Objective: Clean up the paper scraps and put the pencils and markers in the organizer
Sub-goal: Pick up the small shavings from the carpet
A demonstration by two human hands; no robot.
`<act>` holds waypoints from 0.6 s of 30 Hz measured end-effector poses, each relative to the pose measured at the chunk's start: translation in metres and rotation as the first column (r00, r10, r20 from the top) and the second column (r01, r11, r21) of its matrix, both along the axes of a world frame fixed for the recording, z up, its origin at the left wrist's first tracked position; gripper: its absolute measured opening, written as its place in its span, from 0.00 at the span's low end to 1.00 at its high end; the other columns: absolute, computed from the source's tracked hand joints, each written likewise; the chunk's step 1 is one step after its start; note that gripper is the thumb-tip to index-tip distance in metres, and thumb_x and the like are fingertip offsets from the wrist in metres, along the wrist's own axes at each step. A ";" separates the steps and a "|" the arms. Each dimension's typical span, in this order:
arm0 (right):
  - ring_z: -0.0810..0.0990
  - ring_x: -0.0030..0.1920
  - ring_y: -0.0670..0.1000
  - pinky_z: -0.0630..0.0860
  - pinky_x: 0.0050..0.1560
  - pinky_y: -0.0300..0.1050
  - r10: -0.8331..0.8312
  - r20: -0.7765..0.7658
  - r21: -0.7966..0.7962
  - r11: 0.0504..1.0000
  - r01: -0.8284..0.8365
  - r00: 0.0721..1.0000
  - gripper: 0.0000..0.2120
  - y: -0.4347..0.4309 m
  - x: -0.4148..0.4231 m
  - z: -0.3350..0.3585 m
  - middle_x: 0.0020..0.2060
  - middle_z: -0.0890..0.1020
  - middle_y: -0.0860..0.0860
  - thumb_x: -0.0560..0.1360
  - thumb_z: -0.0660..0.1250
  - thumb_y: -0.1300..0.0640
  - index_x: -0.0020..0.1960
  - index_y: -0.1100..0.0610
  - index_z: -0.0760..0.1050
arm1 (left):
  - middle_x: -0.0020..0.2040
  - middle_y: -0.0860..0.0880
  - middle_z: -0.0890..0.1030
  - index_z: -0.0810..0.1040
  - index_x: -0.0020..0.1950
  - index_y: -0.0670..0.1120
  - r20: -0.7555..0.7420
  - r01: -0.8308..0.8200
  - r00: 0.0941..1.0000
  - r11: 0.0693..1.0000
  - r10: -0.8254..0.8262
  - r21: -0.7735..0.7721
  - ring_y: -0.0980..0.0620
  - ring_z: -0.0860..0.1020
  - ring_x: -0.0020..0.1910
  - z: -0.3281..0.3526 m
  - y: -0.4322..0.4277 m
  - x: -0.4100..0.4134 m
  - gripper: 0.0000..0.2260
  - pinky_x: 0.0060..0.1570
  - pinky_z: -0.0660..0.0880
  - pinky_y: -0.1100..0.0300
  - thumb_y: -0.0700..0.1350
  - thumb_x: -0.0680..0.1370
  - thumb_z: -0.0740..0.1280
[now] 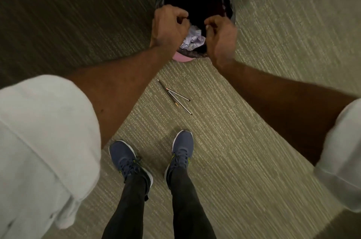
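Blue trainers (127,158) at 6 o'clock on striped carpet (244,121). Just ahead, a few pencils (174,96) lie loose on the floor, crossing one another. Left hand (170,26) and right hand (220,37) hang apart over the pink waste bin (182,57) at 12 o'clock, fingers curled; too blurred to tell any grip. Crumpled paper scraps (192,38) sit between them, inside the black liner (229,4).

Crumpled pale paper scraps (192,39) lie inside the bin (231,7), thin pencils (174,95) crossed on carpet (234,141)
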State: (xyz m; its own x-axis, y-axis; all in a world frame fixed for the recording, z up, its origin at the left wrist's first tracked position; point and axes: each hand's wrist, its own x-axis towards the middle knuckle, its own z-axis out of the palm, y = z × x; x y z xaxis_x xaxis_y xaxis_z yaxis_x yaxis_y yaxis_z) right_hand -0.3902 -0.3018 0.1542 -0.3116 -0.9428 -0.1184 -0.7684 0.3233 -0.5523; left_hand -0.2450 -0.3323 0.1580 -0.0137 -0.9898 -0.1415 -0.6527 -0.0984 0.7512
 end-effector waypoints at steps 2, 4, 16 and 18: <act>0.83 0.54 0.50 0.78 0.59 0.45 -0.014 0.004 -0.023 1.000 0.014 1.000 0.13 0.006 -0.002 0.000 0.53 0.85 0.54 0.80 0.61 0.63 0.59 0.59 0.82 | 0.56 0.50 0.86 0.85 0.59 0.45 -0.002 0.025 1.000 1.000 -0.025 -0.013 0.58 0.83 0.53 0.001 0.003 0.000 0.11 0.56 0.77 0.69 0.44 0.78 0.70; 0.84 0.50 0.49 0.80 0.55 0.43 -0.035 0.032 -0.052 0.998 0.037 0.999 0.11 0.011 -0.003 -0.001 0.50 0.85 0.53 0.79 0.63 0.63 0.57 0.61 0.81 | 0.52 0.51 0.87 0.86 0.55 0.46 0.008 0.023 1.000 1.000 -0.022 -0.007 0.60 0.83 0.47 0.001 0.005 0.001 0.10 0.51 0.79 0.69 0.47 0.77 0.72; 0.79 0.42 0.51 0.76 0.44 0.48 0.092 0.057 0.022 0.995 -0.093 0.994 0.07 0.093 0.016 -0.038 0.44 0.82 0.54 0.75 0.62 0.63 0.51 0.61 0.76 | 0.50 0.46 0.87 0.86 0.54 0.42 0.042 -0.029 0.999 0.969 0.019 0.244 0.54 0.82 0.46 -0.046 0.088 0.047 0.09 0.43 0.72 0.74 0.44 0.76 0.71; 0.80 0.43 0.52 0.78 0.46 0.49 0.087 0.072 0.116 0.989 -0.095 0.994 0.08 0.116 0.020 -0.056 0.45 0.82 0.55 0.75 0.62 0.63 0.53 0.61 0.77 | 0.50 0.43 0.87 0.86 0.54 0.41 0.042 -0.034 0.999 0.946 0.021 0.322 0.50 0.84 0.51 -0.067 0.109 0.060 0.09 0.53 0.78 0.65 0.41 0.77 0.70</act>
State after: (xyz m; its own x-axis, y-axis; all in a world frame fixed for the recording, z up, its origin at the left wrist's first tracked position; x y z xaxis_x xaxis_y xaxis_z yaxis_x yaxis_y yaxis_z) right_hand -0.3703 -0.1861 0.0979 -0.2124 -0.9448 -0.2496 -0.7606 0.3202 -0.5647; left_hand -0.1853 -0.2235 0.0914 0.0242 -0.8911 -0.4531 -0.6732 -0.3496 0.6516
